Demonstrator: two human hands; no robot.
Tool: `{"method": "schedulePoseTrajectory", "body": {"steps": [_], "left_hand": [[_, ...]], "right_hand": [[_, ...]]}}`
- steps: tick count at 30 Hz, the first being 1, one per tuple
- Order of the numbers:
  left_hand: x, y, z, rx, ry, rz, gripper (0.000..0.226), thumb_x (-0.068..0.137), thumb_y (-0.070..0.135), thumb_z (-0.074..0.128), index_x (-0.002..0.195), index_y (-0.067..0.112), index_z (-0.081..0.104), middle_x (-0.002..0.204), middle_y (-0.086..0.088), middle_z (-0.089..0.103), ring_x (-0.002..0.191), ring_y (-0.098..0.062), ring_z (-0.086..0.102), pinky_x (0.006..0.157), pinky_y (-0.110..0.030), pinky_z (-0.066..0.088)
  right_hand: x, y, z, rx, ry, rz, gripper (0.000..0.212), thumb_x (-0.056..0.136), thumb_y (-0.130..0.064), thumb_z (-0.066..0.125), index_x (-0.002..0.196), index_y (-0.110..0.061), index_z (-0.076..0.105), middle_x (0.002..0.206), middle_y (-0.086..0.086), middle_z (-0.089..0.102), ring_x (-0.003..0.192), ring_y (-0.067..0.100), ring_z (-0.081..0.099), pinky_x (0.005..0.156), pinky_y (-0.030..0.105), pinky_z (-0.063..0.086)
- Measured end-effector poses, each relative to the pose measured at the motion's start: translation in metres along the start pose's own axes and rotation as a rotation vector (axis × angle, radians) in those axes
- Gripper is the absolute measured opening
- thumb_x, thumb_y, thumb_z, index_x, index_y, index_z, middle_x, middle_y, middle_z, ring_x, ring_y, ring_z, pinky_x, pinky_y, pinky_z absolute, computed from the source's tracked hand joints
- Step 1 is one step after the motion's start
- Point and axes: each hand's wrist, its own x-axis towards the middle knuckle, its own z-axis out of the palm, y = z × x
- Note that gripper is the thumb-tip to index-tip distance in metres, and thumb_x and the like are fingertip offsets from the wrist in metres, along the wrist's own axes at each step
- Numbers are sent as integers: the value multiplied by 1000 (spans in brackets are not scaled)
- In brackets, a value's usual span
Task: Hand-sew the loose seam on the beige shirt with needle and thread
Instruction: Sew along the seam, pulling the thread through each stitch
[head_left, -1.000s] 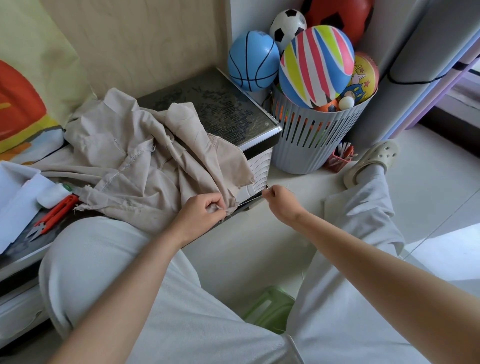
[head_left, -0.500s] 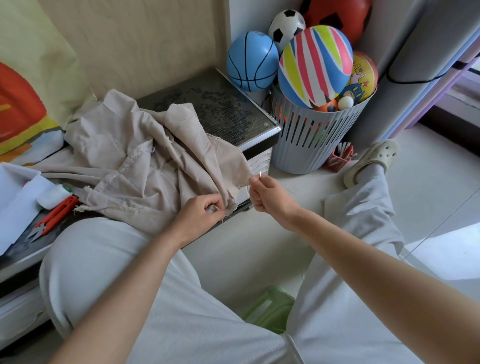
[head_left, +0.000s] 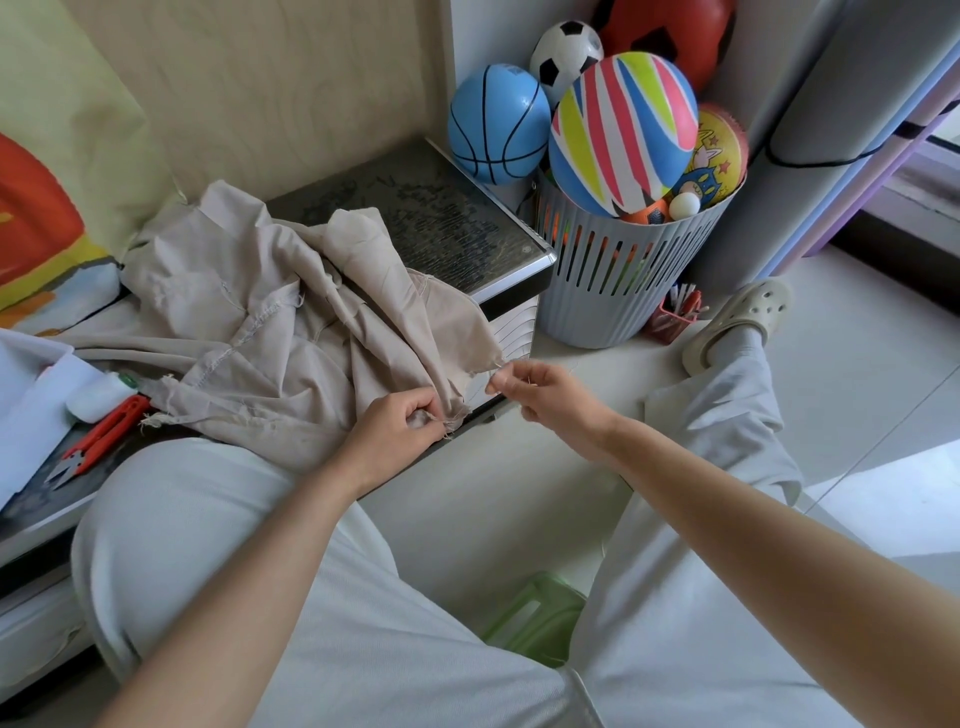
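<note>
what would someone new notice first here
Likely the striped ball topping a grey basket of balls at upper right. In the middle, the left hand grips the crumpled beige shirt while the right hand pinches a thread beside its edge. At the left lie red snips.

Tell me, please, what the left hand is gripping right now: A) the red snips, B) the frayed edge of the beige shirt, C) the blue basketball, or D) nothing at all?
B: the left hand curls its fingers round the frayed edge of the beige shirt, while the red snips lie untouched farther left.
</note>
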Motion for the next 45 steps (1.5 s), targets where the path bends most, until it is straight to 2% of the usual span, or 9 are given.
{"method": "schedulePoseTrajectory", "body": {"steps": [4, 7, 11, 15, 18, 32, 38, 43, 45], "left_hand": [[3, -6, 1, -9, -2, -20, 21, 81, 8, 65, 65, 16, 54, 63, 7, 50, 65, -8, 42, 64, -27, 34], [3, -6, 0, -20, -14, -12, 15, 80, 13, 64, 68, 15, 55, 66, 2, 53, 68, -9, 43, 66, -28, 34], [1, -4, -1, -28, -21, -1, 14, 80, 16, 65, 70, 11, 57, 72, -11, 57, 69, -10, 43, 66, -29, 34], [1, -2, -2, -17, -15, 7, 20, 78, 12, 63, 63, 20, 52, 59, 7, 47, 63, -8, 39, 61, -26, 32], [1, 0, -1, 2, 10, 4, 32, 80, 4, 63, 59, 23, 49, 56, 12, 45, 60, -6, 37, 58, -22, 31], [1, 0, -1, -14, -6, -1, 33, 84, 8, 64, 59, 25, 51, 54, 14, 45, 57, -3, 36, 56, -21, 30], [-1, 4, -2, -25, -8, 12, 29, 86, 11, 65, 62, 20, 51, 54, 15, 46, 56, -2, 38, 54, -17, 30], [-1, 6, -1, -51, -14, 25, 21, 87, 16, 66, 69, 15, 56, 57, 16, 49, 58, 1, 41, 56, -13, 32], [-1, 6, -1, -72, -13, 23, 20, 87, 18, 67, 71, 14, 57, 58, 17, 51, 58, 2, 42, 57, -12, 32]], "right_hand": [[0, -7, 6, 319, -44, 4, 24, 101, -18, 41, 81, -17, 55, 93, -6, 62, 49, 4, 26, 53, 15, 27], [1, -11, 9, 408, -80, 2, 25, 103, -17, 35, 83, -15, 50, 78, -3, 62, 49, 5, 23, 50, 17, 24], [6, -11, 12, -53, 4, -27, 24, 102, -20, 41, 86, -15, 58, 60, -3, 35, 51, 9, 26, 50, 19, 23], [6, -5, 10, -623, -29, -45, 26, 95, -32, 54, 99, -10, 68, 71, 1, 54, 61, 11, 44, 52, 15, 33], [4, -1, 7, -693, -87, -27, 25, 91, -25, 60, 94, -2, 70, 67, 0, 52, 52, 4, 40, 48, 12, 32], [15, -6, -1, 111, 406, 33, 25, 98, -24, 50, 77, -15, 62, 40, -15, 36, 43, 5, 27, 48, 14, 28], [14, -2, 7, -263, 296, 114, 34, 102, -25, 38, 109, -8, 67, 98, 23, 63, 83, 30, 57, 64, 28, 38], [15, -2, 16, -591, 252, 16, 34, 105, -21, 28, 87, -14, 57, 103, 11, 43, 91, 26, 43, 66, 24, 26], [15, -3, 17, -608, 287, -81, 35, 105, -21, 29, 114, -8, 59, 109, 10, 45, 97, 25, 46, 78, 24, 33]]}}
